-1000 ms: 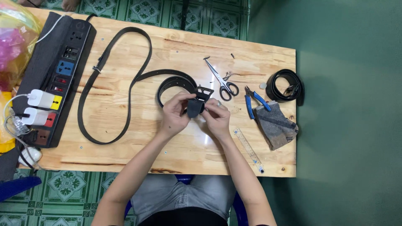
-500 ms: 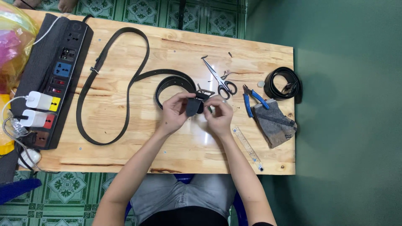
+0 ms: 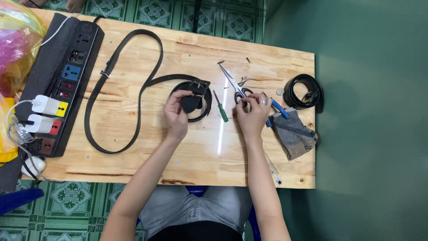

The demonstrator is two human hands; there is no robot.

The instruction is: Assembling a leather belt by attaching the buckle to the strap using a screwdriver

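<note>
My left hand point(image 3: 176, 115) holds the dark buckle end point(image 3: 191, 102) of a long black belt point(image 3: 133, 85), which loops away to the left across the wooden table point(image 3: 187, 151). My right hand point(image 3: 252, 115) is apart from the belt, to its right. Its fingertips are closed on the black handles of a pair of scissors point(image 3: 234, 82) that lie flat on the table with the blades pointing up and left. A small green-handled screwdriver point(image 3: 220, 108) lies between my two hands.
Blue-handled pliers point(image 3: 277, 107), a grey cloth pouch point(image 3: 294, 134) and a coiled black belt point(image 3: 305, 91) lie at the right. A black power strip point(image 3: 67, 80) with white plugs and plastic bags point(image 3: 13, 40) are at the left. A clear ruler point(image 3: 271, 166) lies near the front edge.
My right hand has let go of the buckle end and moved right to the scissors. My left hand still holds the belt. The screwdriver now lies uncovered between them.
</note>
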